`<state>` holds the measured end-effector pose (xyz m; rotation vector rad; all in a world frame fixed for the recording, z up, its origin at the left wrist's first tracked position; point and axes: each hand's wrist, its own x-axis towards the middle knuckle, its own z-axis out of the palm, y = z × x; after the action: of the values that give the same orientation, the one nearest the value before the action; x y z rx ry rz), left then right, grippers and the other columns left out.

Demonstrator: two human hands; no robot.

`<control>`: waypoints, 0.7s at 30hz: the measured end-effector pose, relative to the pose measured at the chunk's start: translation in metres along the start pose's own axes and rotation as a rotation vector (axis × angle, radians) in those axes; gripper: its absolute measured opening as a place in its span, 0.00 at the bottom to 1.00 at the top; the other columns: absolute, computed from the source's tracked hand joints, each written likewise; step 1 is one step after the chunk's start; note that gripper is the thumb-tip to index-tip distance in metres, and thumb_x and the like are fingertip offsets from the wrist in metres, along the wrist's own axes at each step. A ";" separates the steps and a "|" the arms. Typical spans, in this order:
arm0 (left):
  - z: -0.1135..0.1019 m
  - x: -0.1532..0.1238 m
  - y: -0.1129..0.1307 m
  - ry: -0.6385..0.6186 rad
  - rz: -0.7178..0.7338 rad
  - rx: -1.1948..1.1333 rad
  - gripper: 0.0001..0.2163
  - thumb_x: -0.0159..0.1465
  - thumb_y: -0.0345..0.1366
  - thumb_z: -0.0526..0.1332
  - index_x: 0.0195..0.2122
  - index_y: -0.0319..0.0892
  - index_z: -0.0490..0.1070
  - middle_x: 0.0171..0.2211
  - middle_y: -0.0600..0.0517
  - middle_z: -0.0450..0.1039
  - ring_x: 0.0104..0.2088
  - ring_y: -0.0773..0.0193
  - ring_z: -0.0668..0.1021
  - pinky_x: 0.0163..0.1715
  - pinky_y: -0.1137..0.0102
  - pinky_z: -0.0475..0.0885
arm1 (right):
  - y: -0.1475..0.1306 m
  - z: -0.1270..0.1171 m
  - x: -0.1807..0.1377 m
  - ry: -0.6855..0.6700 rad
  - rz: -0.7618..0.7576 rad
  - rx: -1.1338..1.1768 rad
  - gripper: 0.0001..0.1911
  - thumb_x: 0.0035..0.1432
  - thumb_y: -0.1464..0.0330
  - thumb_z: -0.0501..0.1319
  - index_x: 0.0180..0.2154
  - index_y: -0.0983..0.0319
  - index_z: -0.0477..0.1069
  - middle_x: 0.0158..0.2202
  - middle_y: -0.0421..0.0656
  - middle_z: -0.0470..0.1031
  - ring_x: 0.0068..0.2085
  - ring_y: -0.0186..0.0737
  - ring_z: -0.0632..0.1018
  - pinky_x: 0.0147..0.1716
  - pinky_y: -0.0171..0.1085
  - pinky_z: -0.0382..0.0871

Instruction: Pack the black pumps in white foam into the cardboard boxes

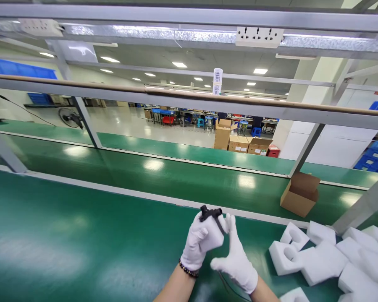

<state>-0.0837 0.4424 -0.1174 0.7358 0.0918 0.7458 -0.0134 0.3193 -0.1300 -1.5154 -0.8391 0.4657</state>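
Note:
My left hand point(193, 242), in a white glove, grips a white foam block point(212, 235) above the green bench. A black plastic part with short tube-like ends point(210, 213) sits at the top of the block, and a dark strip of it runs down one side. My right hand point(237, 264), also gloved, is open with thumb and fingers spread. Its fingertips are beside the block's right edge; whether they touch it I cannot tell. A thin dark cable point(225, 283) hangs below, partly hidden by the right hand.
Several white foam blocks point(326, 260), some with round holes, lie heaped at the right. An open cardboard box point(300, 196) stands on the green belt point(192, 180) beyond the bench divider. Metal posts point(307, 149) and a rail cross ahead, with socket strips point(258, 37) overhead.

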 end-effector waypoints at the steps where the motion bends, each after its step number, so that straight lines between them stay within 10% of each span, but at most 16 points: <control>1: -0.003 0.005 0.005 0.032 0.021 -0.018 0.25 0.53 0.47 0.71 0.50 0.43 0.74 0.51 0.43 0.78 0.52 0.44 0.78 0.54 0.52 0.72 | 0.004 0.000 -0.002 -0.052 0.075 -0.131 0.72 0.33 0.55 0.78 0.72 0.62 0.41 0.70 0.59 0.56 0.68 0.60 0.63 0.64 0.56 0.60; 3: -0.012 0.016 0.019 0.100 0.086 -0.046 0.24 0.54 0.47 0.70 0.51 0.45 0.75 0.53 0.44 0.77 0.55 0.44 0.76 0.54 0.52 0.73 | 0.010 -0.001 -0.007 -0.236 0.202 -0.361 0.52 0.41 0.64 0.73 0.67 0.61 0.58 0.53 0.52 0.78 0.51 0.54 0.80 0.51 0.48 0.73; 6: -0.033 0.029 0.040 0.144 0.221 -0.010 0.24 0.53 0.44 0.72 0.51 0.47 0.76 0.51 0.46 0.78 0.53 0.46 0.77 0.51 0.54 0.75 | 0.001 -0.015 -0.007 -0.382 0.092 -0.628 0.17 0.55 0.71 0.57 0.45 0.57 0.79 0.30 0.41 0.82 0.32 0.43 0.81 0.38 0.39 0.74; 13: -0.054 0.025 0.056 0.205 0.258 0.078 0.25 0.51 0.42 0.73 0.51 0.45 0.75 0.51 0.45 0.78 0.50 0.48 0.78 0.45 0.58 0.77 | -0.054 -0.025 0.006 -0.330 -0.163 -0.681 0.11 0.62 0.66 0.53 0.32 0.57 0.73 0.35 0.45 0.80 0.41 0.46 0.80 0.42 0.42 0.72; 15: -0.050 0.026 0.054 0.267 0.272 0.015 0.23 0.52 0.43 0.72 0.50 0.47 0.76 0.50 0.47 0.78 0.51 0.49 0.78 0.46 0.59 0.76 | -0.039 -0.001 0.001 -0.343 -0.013 -0.434 0.06 0.58 0.63 0.60 0.35 0.57 0.73 0.36 0.43 0.80 0.39 0.45 0.81 0.39 0.40 0.74; 18: -0.048 0.036 0.059 0.346 0.322 -0.023 0.23 0.51 0.44 0.72 0.49 0.48 0.77 0.52 0.48 0.77 0.53 0.48 0.76 0.48 0.59 0.75 | -0.002 0.037 -0.013 -0.412 0.271 -0.045 0.29 0.46 0.61 0.69 0.51 0.58 0.69 0.31 0.38 0.80 0.23 0.38 0.78 0.22 0.33 0.70; 21: -0.058 0.049 0.077 0.369 0.383 0.031 0.25 0.49 0.44 0.74 0.48 0.47 0.75 0.52 0.47 0.76 0.52 0.47 0.77 0.48 0.57 0.75 | 0.012 0.044 -0.023 -0.444 0.144 -0.172 0.20 0.49 0.63 0.68 0.46 0.57 0.74 0.22 0.34 0.75 0.20 0.35 0.74 0.19 0.29 0.64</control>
<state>-0.1110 0.5455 -0.1033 0.6445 0.3033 1.2454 -0.0571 0.3329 -0.1522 -1.6642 -1.1401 0.8763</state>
